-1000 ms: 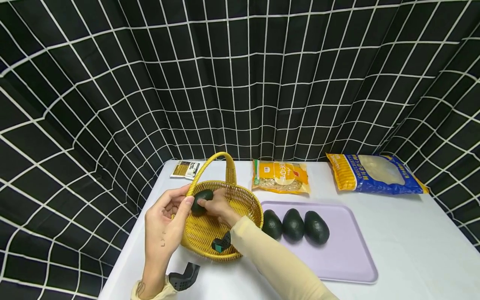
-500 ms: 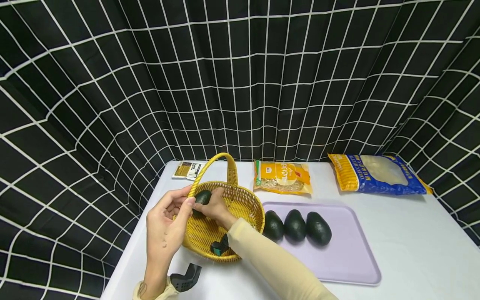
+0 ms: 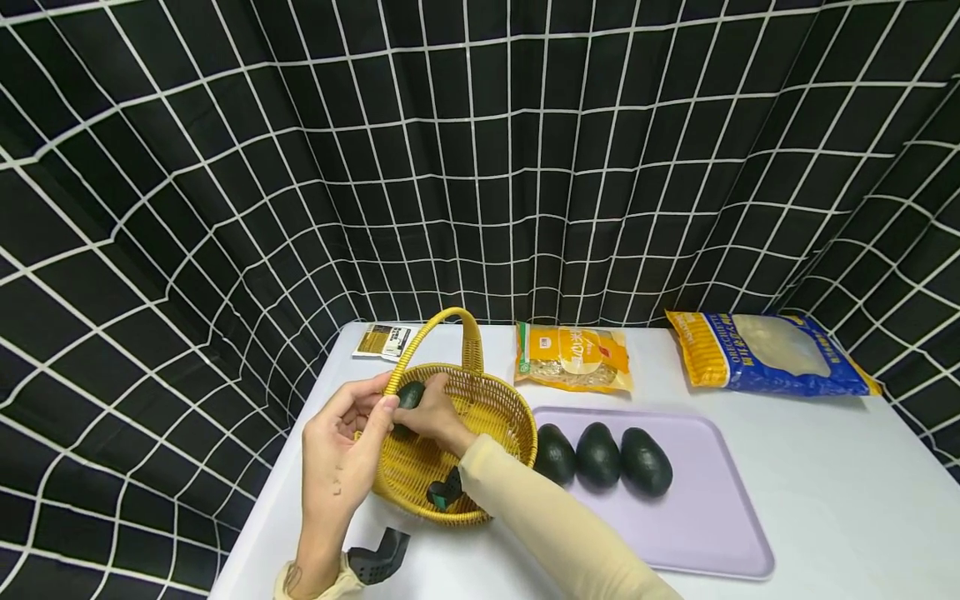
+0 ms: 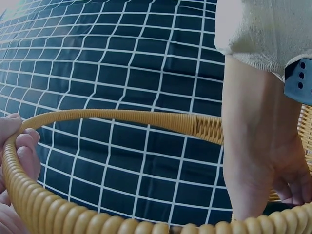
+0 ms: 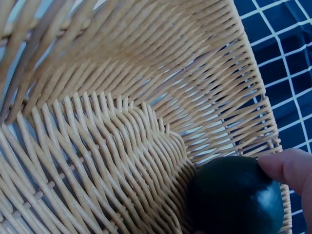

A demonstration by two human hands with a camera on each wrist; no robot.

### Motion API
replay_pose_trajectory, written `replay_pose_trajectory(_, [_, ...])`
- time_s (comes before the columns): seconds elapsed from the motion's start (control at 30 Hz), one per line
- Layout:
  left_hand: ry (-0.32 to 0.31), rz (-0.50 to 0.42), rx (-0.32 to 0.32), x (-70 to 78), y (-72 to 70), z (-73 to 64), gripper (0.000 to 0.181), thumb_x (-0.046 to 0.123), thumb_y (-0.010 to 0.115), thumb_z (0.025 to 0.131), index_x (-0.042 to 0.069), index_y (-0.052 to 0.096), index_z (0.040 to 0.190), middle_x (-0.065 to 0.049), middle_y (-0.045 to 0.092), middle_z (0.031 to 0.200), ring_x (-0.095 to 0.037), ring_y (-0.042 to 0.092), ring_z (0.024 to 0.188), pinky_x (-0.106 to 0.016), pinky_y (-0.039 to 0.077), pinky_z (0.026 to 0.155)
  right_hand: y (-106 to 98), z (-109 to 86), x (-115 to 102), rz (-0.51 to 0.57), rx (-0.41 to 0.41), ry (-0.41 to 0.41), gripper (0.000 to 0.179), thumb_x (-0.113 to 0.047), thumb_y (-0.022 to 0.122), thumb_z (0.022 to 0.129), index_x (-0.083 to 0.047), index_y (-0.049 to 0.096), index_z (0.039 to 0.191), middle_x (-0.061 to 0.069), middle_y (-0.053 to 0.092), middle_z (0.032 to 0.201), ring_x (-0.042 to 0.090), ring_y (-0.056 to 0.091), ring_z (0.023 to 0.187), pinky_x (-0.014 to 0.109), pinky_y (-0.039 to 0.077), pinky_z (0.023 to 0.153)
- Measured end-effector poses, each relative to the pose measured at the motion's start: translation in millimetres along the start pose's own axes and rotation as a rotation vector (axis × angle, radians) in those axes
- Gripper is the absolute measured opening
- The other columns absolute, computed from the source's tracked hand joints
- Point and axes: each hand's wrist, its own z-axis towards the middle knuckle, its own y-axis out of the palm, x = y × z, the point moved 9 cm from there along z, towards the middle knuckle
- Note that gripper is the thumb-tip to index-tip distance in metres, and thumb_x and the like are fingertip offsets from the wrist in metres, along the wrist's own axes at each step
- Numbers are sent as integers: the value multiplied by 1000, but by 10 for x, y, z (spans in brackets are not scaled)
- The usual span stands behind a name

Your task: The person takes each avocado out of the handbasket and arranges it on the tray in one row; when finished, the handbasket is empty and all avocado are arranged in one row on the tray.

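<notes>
A yellow wicker basket (image 3: 420, 471) with an arched handle (image 3: 438, 318) stands on the table's left part. My left hand (image 3: 341, 446) pinches the handle between thumb and fingers on its left side. Inside the basket, against its left wall, my right hand (image 3: 435, 417) holds a dark green avocado (image 3: 409, 395). In the right wrist view the thumb lies on top of this avocado (image 5: 239, 197), close to the woven wall. To the right, three more avocados (image 3: 597, 456) lie in a row on a lilac tray (image 3: 697, 533), near its left edge.
Behind the tray lies an orange bag of grain (image 3: 573, 358). A blue and yellow pasta bag (image 3: 776, 354) lies at the back right. A small brown and white packet (image 3: 384, 340) is behind the basket. A black gridded curtain (image 3: 525, 167) surrounds the table.
The right hand has lowered the avocado slightly against the basket's left side, and the hand now covers more of it. The left hand keeps its hold on the handle. The whole view has shifted slightly.
</notes>
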Motion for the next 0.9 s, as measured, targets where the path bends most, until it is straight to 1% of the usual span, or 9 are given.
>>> replay_pose_trajectory(0.13, [-3, 7, -8, -5, 24, -11, 21, -2, 72, 91, 2, 74, 112, -8, 68, 83, -14, 61, 66, -17, 51, 58, -27, 7, 57, -26, -7, 25, 75, -31, 87, 77, -7, 30, 120, 15, 51, 110, 21, 55, 98, 30, 50, 86])
replay_pose_trajectory(0.23, [-6, -2, -9, -3, 29, -10, 22, -3, 71, 91, 2, 74, 112, -9, 67, 83, -14, 61, 65, -17, 51, 58, -55, -6, 54, -31, -14, 23, 74, -34, 87, 76, -8, 31, 118, 16, 53, 108, 22, 57, 96, 32, 51, 85])
replay_pose_trajectory(0.4, [-10, -10, -14, 3, 35, -3, 22, -1, 71, 92, 2, 73, 113, -8, 67, 84, -16, 61, 66, -17, 51, 59, -123, -20, 9, -20, -15, -4, 70, -27, 87, 74, -6, 35, 116, 20, 56, 108, 25, 58, 95, 36, 52, 83])
replay_pose_trajectory(0.57, [-10, -7, -15, 2, 32, -7, 22, -1, 71, 92, 2, 73, 113, -8, 67, 83, -13, 60, 66, -18, 51, 58, -169, -17, -5, -12, -24, -30, 68, -16, 84, 73, -3, 36, 119, 21, 57, 108, 25, 58, 91, 33, 51, 77])
replay_pose_trajectory(0.7, [-3, 9, -12, 4, 26, -1, 20, 0, 71, 92, 2, 73, 112, -8, 67, 83, -12, 60, 66, -17, 51, 58, -198, -17, -1, -16, -44, -23, 68, -13, 81, 73, -4, 36, 123, 23, 56, 108, 27, 59, 89, 32, 53, 71])
replay_pose_trajectory(0.9, [-5, 30, -4, -1, 11, 8, 20, 1, 71, 92, 2, 74, 112, -8, 67, 82, -12, 60, 65, -17, 51, 57, -233, -71, -22, -1, -83, -7, 69, -16, 80, 75, -7, 35, 127, 20, 57, 104, 24, 60, 82, 29, 52, 64])
